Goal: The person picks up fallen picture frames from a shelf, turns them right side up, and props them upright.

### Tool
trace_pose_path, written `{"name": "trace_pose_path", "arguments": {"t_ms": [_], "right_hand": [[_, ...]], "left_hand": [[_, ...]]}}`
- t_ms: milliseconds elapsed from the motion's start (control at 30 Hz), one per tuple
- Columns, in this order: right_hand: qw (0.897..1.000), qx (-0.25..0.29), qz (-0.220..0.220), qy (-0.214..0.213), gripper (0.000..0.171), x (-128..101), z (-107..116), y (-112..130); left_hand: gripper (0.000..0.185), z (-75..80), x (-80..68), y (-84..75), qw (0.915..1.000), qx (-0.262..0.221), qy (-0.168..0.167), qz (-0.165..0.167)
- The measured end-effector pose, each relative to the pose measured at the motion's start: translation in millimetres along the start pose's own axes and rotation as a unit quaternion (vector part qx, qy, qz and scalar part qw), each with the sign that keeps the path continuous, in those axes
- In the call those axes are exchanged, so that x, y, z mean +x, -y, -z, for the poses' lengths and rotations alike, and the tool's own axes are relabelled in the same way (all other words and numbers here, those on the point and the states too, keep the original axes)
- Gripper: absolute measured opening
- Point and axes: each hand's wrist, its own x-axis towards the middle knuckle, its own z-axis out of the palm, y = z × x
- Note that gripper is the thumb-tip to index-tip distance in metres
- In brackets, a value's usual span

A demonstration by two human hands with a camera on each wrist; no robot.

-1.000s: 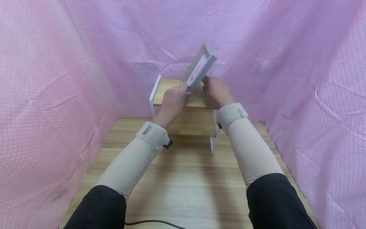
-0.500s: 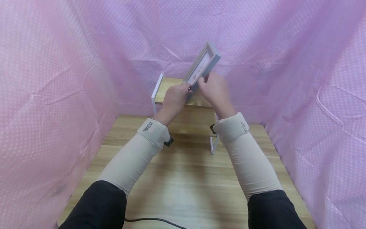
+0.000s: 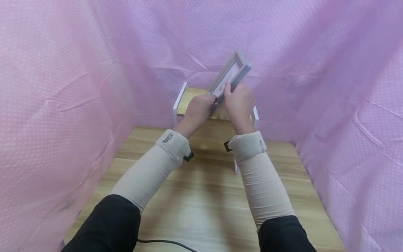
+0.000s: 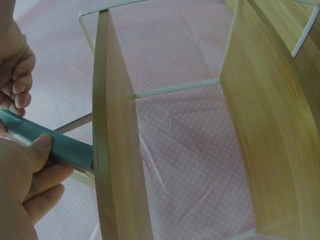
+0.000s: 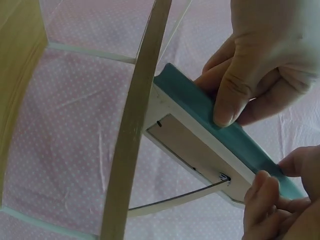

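The picture frame [image 3: 231,77] is tilted up, with its low end down at the top board of the little wooden shelf [image 3: 189,101] that stands at the back of the counter [image 3: 201,203]. The left hand [image 3: 198,110] holds the low end, with its thumb and fingers [image 4: 42,150] pinching the blue edge. The right hand [image 3: 240,101] holds the other side, and its fingers [image 5: 265,195] curl around the frame by the thin stand on its back. I think the job now is to stand the frame up on the shelf. To do it well, keep both hands tight on the edges, keep the stand clear of the board's edge, and let go only when the frame sits steady. Pink dotted cloth [image 3: 63,87] hangs all around
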Motion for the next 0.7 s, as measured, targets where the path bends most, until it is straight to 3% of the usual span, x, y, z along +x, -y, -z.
{"name": "trace_pose_path", "arguments": {"t_ms": [267,700], "right_hand": [[0.999,0.030,-0.024,-0.009,0.047,2.2,5.0,-9.1],[0.998,0.048,-0.035,-0.019,0.045,3.1,27.7,-29.1]], "left_hand": [[0.021,-1.5,2.3,-13.3,0.9992,-0.022,0.019,0.028],[0.022,-6.3,9.0,-46.2,0.9993,-0.029,0.011,0.020]]}}
